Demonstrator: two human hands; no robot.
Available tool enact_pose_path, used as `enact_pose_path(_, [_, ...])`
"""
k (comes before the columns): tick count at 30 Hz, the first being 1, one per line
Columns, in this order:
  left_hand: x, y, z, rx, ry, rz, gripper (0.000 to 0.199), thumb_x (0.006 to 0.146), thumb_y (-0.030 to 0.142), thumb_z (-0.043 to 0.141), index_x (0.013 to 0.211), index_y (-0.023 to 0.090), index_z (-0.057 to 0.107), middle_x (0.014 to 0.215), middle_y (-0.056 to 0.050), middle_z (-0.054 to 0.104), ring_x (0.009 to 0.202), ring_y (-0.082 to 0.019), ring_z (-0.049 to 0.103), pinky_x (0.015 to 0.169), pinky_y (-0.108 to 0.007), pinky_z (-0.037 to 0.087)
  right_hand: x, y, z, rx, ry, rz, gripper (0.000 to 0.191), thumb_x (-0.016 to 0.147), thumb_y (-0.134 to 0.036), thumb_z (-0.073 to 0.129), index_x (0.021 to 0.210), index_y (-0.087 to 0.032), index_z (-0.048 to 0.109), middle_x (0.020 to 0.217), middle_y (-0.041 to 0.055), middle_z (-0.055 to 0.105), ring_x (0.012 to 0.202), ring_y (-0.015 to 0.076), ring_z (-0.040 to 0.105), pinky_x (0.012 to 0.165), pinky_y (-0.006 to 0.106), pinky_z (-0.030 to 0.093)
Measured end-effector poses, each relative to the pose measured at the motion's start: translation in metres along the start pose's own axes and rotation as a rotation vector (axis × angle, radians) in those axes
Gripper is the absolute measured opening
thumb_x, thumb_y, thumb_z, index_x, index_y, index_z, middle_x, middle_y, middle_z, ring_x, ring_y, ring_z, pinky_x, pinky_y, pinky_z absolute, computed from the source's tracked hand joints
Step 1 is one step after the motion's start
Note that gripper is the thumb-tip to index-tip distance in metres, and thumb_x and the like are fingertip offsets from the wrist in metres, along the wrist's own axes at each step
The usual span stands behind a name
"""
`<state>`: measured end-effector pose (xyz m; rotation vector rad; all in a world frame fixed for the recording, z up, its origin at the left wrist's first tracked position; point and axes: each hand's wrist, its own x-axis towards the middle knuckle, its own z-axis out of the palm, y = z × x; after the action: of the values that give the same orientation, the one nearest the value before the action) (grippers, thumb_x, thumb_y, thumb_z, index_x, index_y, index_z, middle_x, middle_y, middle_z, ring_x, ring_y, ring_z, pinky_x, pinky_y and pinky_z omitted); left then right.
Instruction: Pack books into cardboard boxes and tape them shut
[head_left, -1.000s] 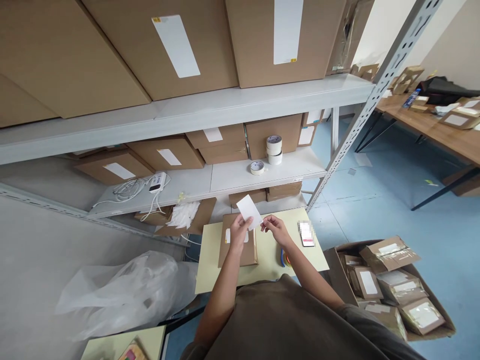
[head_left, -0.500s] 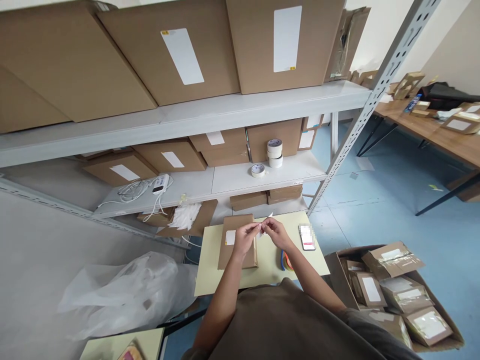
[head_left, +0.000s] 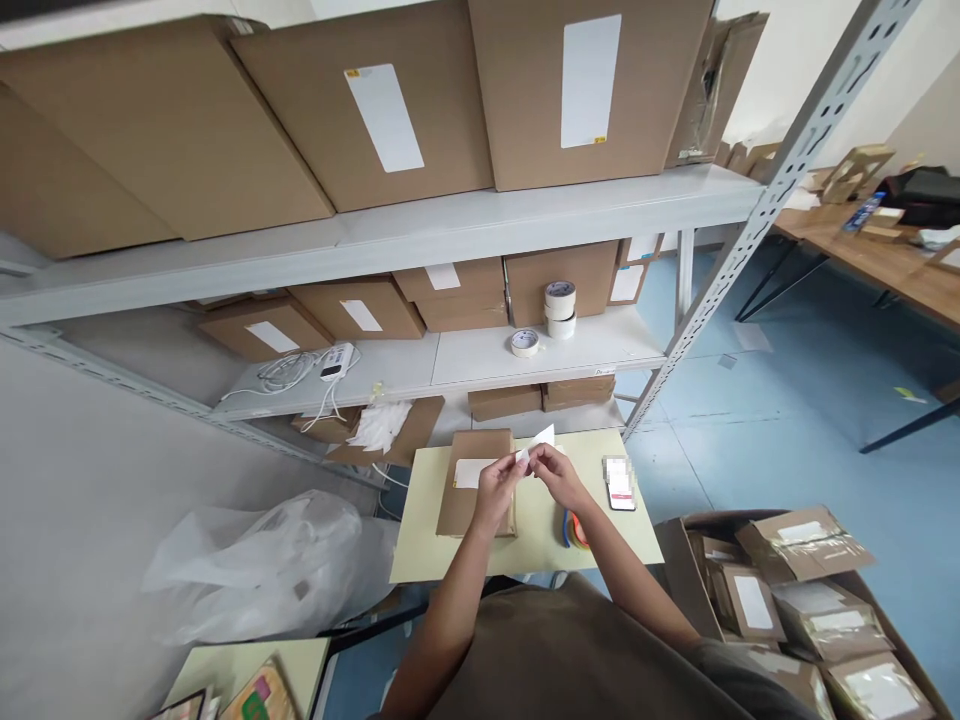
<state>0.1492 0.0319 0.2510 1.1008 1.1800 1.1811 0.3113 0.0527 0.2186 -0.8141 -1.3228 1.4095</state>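
Both hands meet above the pale yellow table [head_left: 420, 540], pinching a small white paper [head_left: 543, 436]. My left hand [head_left: 496, 486] has its fingertips closed on the paper's left end. My right hand [head_left: 555, 474] pinches it from the right, and part of the paper sticks up behind the fingers. Below and left lies a flat brown cardboard box [head_left: 459, 512] with a white label [head_left: 471, 473]. Beside my right forearm is a roll with orange and blue edges [head_left: 576, 530], partly hidden. A phone [head_left: 620, 483] lies near the table's right side.
Metal shelving [head_left: 480, 225] with large cartons stands ahead. Tape rolls [head_left: 560, 300] and a power strip [head_left: 337, 361] sit on its middle shelf. An open carton of parcels [head_left: 679, 570] is at right, a translucent plastic bag [head_left: 277, 560] at left. A wooden table [head_left: 885, 250] stands farther right.
My hands have shifted slightly apart, and more of the white paper shows between and above them. The view has moved a little, so the surroundings sit differently in the picture.
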Motion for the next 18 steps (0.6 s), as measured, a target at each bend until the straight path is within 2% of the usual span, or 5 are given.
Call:
enact_pose_path(4, [-0.001, -0.013, -0.009, -0.028, 0.125, -0.049, 0.047, 0.081, 0.062, 0.081, 0.079, 0.015, 0.079, 0.073, -0.002, 0.068, 0.072, -0.017, 0.059, 0.070, -0.027, 0.047, -0.001, 0.002, -0.004, 0.009, -0.032, 0.029, 0.025, 0.096, -0.047, 0.068, 0.087, -0.024, 0.062, 0.086, 0.0007, 0.065, 0.080, 0.0177, 0.064, 0.077, 0.033, 0.050])
enact_pose_path(8, [0.001, -0.022, -0.016, -0.054, 0.276, -0.071, 0.051, 0.079, 0.067, 0.080, 0.078, 0.016, 0.075, 0.074, -0.002, 0.066, 0.070, -0.016, 0.057, 0.067, -0.027, 0.045, -0.001, 0.009, -0.005, 0.068, 0.037, 0.135, 0.030, 0.090, -0.049, 0.071, 0.080, -0.024, 0.058, 0.084, -0.0008, 0.062, 0.077, 0.0177, 0.066, 0.073, 0.032, 0.051])
enact_pose_path(11, [0.000, -0.020, -0.013, 0.064, 0.226, -0.011, 0.051, 0.082, 0.066, 0.077, 0.072, 0.017, 0.071, 0.068, 0.000, 0.061, 0.068, -0.015, 0.054, 0.064, -0.025, 0.042, 0.002, 0.013, 0.005, 0.076, 0.086, 0.210, 0.034, 0.089, -0.056, 0.074, 0.085, -0.024, 0.061, 0.083, -0.0008, 0.063, 0.077, 0.0184, 0.065, 0.070, 0.031, 0.052])
enact_pose_path(14, [0.002, -0.019, -0.013, 0.105, 0.149, 0.027, 0.051, 0.084, 0.065, 0.076, 0.068, 0.017, 0.069, 0.065, 0.001, 0.058, 0.067, -0.014, 0.053, 0.062, -0.024, 0.041, 0.007, 0.014, 0.016, 0.054, 0.118, 0.194, 0.038, 0.083, -0.058, 0.082, 0.086, -0.024, 0.064, 0.080, -0.0013, 0.064, 0.075, 0.0176, 0.061, 0.068, 0.030, 0.051])
enact_pose_path(18, [0.019, -0.028, -0.041, -0.058, 0.218, -0.048, 0.049, 0.079, 0.064, 0.081, 0.078, 0.016, 0.074, 0.074, -0.002, 0.067, 0.070, -0.016, 0.059, 0.066, -0.026, 0.047, 0.011, 0.010, 0.016, 0.068, 0.185, 0.175, 0.038, 0.080, -0.054, 0.084, 0.075, -0.023, 0.062, 0.075, -0.0016, 0.062, 0.073, 0.0165, 0.056, 0.072, 0.030, 0.047])
